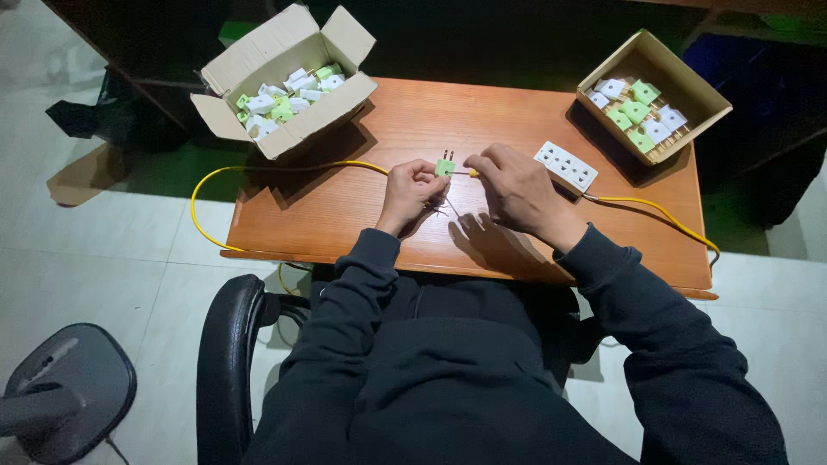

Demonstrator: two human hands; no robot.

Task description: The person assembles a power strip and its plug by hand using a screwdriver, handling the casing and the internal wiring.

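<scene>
The left hand (410, 195) pinches a small green plug (444, 167) at its fingertips, two dark prongs pointing away from the person; the right hand (510, 189) is closed on a thin screwdriver (466, 173) with a yellow end, its tip just beside the plug; both hover over the wooden table (345, 215); a yellow cable (258, 170) runs left from the grip and off the table edge; right of it lies a white socket strip (565, 165); further out, a cardboard box (284, 77) of plugs far left, another box (655, 95) far right.
</scene>
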